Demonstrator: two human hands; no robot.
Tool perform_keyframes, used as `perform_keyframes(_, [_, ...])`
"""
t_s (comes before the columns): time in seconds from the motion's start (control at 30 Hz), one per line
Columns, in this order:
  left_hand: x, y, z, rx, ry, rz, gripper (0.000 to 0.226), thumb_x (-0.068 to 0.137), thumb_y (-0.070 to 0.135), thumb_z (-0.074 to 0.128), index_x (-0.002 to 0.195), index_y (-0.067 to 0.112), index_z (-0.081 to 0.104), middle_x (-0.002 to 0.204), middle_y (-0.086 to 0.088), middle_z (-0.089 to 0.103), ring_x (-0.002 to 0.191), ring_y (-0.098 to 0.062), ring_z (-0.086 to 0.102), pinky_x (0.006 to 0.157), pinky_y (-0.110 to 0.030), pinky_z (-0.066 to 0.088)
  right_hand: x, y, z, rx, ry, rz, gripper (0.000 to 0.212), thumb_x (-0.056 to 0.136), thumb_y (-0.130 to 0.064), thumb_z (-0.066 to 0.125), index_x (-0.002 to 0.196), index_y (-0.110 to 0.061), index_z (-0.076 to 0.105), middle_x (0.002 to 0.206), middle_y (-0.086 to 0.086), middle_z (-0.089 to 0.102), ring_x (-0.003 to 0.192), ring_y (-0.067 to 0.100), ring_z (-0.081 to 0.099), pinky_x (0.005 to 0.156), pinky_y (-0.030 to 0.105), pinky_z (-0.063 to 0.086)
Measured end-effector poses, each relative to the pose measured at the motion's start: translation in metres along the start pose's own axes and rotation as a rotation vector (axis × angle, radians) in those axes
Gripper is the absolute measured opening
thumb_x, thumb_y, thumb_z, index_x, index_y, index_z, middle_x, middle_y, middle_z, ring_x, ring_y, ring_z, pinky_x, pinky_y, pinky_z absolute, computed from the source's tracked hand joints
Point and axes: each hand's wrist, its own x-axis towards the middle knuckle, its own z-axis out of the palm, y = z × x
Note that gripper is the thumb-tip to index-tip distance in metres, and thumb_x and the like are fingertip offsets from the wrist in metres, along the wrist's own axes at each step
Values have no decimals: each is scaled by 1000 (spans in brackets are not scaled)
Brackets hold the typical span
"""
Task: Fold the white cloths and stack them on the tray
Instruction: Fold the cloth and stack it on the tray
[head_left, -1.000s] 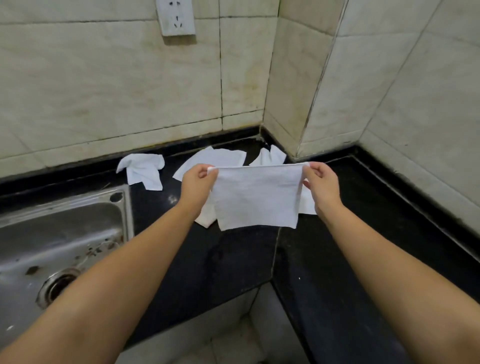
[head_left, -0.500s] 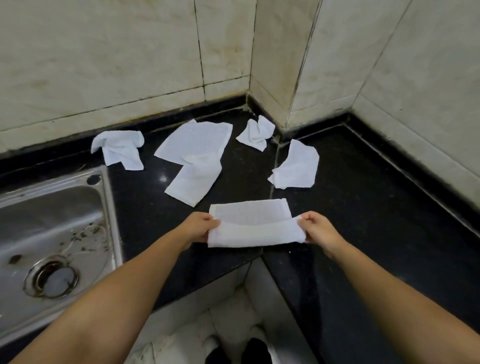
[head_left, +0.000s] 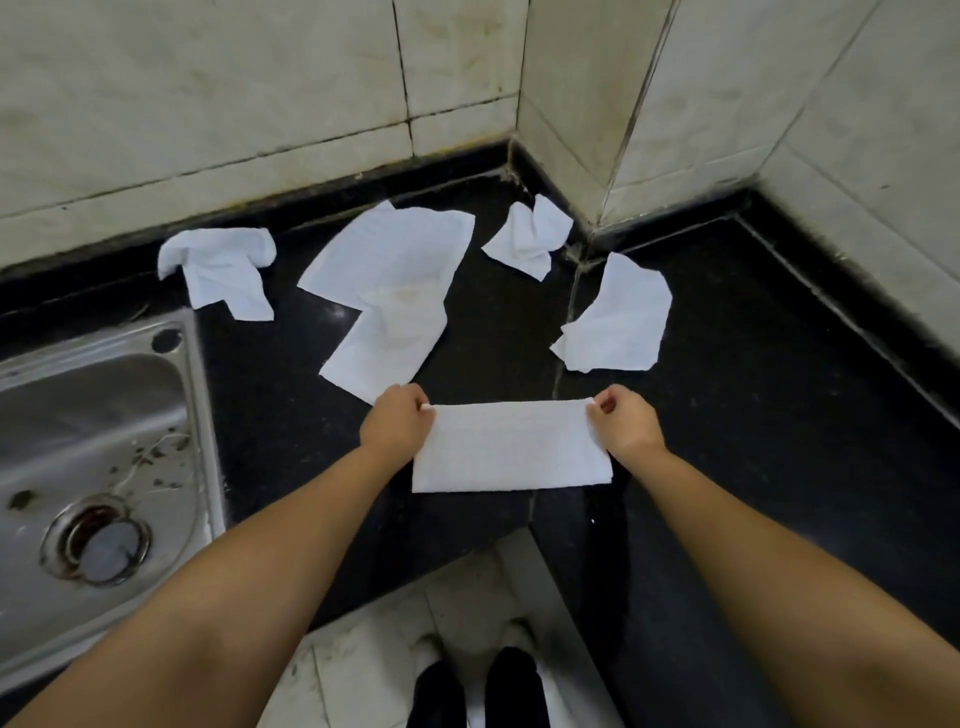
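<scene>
Folded white cloth (head_left: 511, 447) lies flat on black counter (head_left: 779, 415), left hand (head_left: 396, 422) & right hand (head_left: 626, 423) each pinching a far corner. Four loose cloths behind — crumpled one (head_left: 221, 270) nr sink (head_left: 98, 415), big flat one (head_left: 387, 296), two by corner.

Now lying flat on the black counter (head_left: 779, 415), folded cloth (head_left: 511, 447) doubled into a long strip (was hanging open in the air). Left hand (head_left: 397, 423) and right hand (head_left: 626, 426) pinching its far corners, lowered to counter level.
</scene>
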Motion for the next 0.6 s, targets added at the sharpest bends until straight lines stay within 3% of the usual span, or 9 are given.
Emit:
perform_keyframes(0.13, [3,0,6,134,20,81,16,93,15,49,106,11,56,110,-7,50,99,-24,52,75,-34,43,-5,-1,4,-158,79,-65,16,94,-27,51,101,-14,56,109,9,55,92,25,58,77,37,50])
perform_keyframes(0.23, [4,2,5,193,-40,104,25,94,13,45,118,10,53,118,-9,51,108,-26,51,86,-38,45,-14,-8,1,-225,150,-168,26,92,-22,53,116,-12,53,117,10,52,106,27,53,83,40,49])
perform_keyframes(0.37, [4,4,-5,161,-150,76,16,92,17,52,102,8,61,111,-10,55,101,-26,55,81,-34,46,-39,-39,16,-180,-4,-392,20,93,-20,51,111,-13,58,114,6,53,100,21,54,80,32,44])
perform_keyframes(0.47, [-2,5,-13,-127,-226,-14,8,90,19,58,93,12,58,98,-6,58,89,-18,54,74,-29,43,-65,-68,40,-92,-155,-516,21,95,-20,49,114,-14,57,109,5,55,84,12,51,75,26,43])
perform_keyframes(0.6, [-18,12,-26,-683,-361,-154,19,91,19,60,106,7,61,103,-9,64,99,-21,61,82,-31,52,-76,-98,53,79,-345,-488,39,96,-18,47,136,-21,44,97,-3,55,82,10,52,73,22,42])
